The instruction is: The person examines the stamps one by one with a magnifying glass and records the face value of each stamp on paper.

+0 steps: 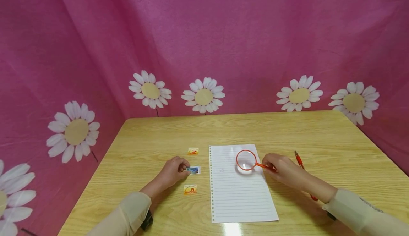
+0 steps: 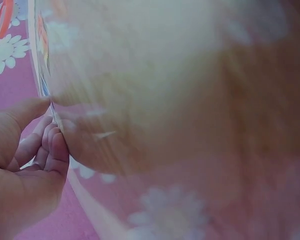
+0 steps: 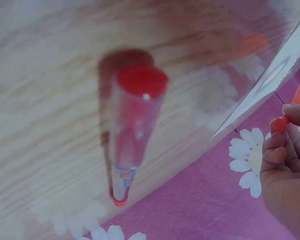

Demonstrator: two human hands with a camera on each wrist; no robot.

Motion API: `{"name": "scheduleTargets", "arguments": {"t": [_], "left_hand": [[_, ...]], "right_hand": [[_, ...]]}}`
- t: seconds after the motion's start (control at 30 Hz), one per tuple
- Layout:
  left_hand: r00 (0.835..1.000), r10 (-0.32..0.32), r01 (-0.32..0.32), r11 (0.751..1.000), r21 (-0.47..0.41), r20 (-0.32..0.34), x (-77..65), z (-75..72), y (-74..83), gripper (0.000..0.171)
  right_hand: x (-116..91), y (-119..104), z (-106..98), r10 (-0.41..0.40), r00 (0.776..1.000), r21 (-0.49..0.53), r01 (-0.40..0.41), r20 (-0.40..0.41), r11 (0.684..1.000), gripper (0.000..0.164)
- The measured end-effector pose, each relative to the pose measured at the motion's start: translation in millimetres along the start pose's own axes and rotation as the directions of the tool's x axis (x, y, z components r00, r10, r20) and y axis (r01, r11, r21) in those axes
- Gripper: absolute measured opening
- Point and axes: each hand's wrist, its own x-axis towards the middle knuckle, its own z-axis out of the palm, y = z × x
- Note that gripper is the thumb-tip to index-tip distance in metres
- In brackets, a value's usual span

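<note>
Your blue, white-edged stamp [image 1: 194, 170] lies on the tabletop [image 1: 153, 136], left end in your left grip [image 1: 174, 171]; your red magnifier [image 1: 246, 160], handle in your right grip [image 1: 285, 168], is over lined paper [image 1: 239, 200].

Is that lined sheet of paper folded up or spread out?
Spread out: in the head view, the lined sheet lies on the table with all four corners showing, no fold visible.

Bright light filled the mostly sharp head view. Glare whitened the table [image 1: 249, 131] at the near side of the sheet [image 1: 239, 200]; the lens [image 1: 246, 160] caught a highlight. The left wrist view was hazy, heavily blurred; in the right wrist view, the pen [image 3: 137, 115] looked soft beside its dark shadow.
</note>
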Motion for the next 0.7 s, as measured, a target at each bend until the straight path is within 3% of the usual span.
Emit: {"name": "scheduleTargets", "arguments": {"t": [0.7], "left_hand": [[1.0, 0.009, -0.009, 1.0, 0.013, 0.007, -0.7, -1.0, 0.5, 0.011]], "right_hand": [[13, -6, 10, -0.041, 0.997, 0.044, 0.038, 0.059, 0.998, 0.027]]}}
